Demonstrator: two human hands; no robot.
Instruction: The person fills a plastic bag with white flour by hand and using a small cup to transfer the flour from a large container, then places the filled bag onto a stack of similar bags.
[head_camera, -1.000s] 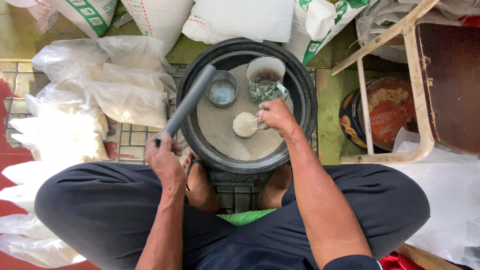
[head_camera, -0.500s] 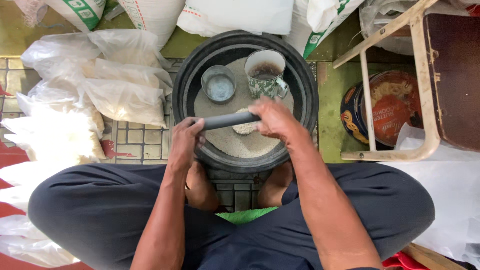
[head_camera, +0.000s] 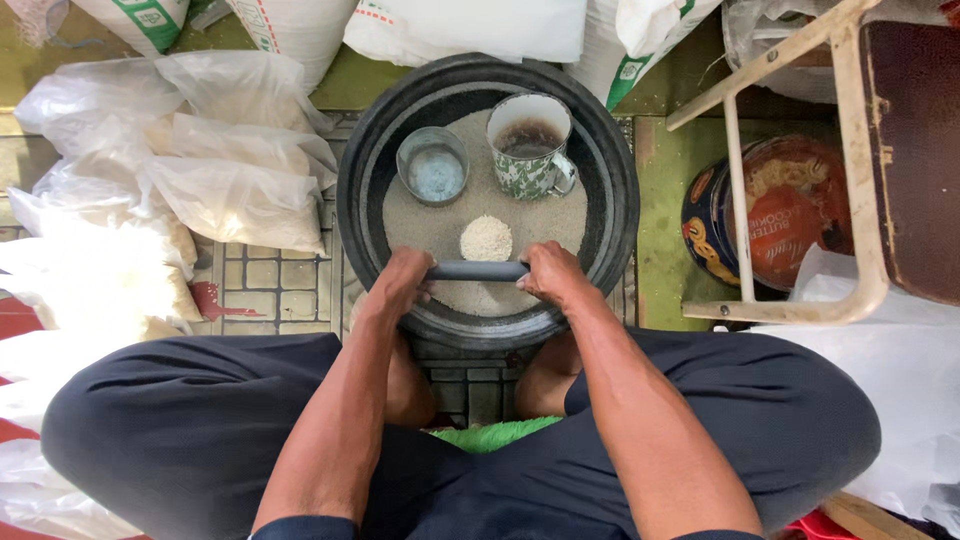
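Observation:
A round black basin (head_camera: 620, 190) holds a bed of pale grain. On the grain stand a small clear glass (head_camera: 433, 166) and a patterned mug (head_camera: 530, 146) with dark liquid. A small flat white ball of dough (head_camera: 486, 239) lies near the basin's front. Just in front of it I hold a grey rolling pin (head_camera: 478, 270) level, crosswise. My left hand (head_camera: 400, 284) grips its left end and my right hand (head_camera: 548, 274) grips its right end. I sit cross-legged in dark trousers.
Clear plastic bags (head_camera: 200, 150) of white stuff lie in a heap at the left. White sacks (head_camera: 470, 25) stand behind the basin. A round printed tin (head_camera: 775, 215) sits under a wooden stool frame (head_camera: 860, 200) at the right. The floor is tiled.
My left hand swung the rolling pin from a slanted hold to level across the basin. My right hand left the dough ball and took the pin's right end.

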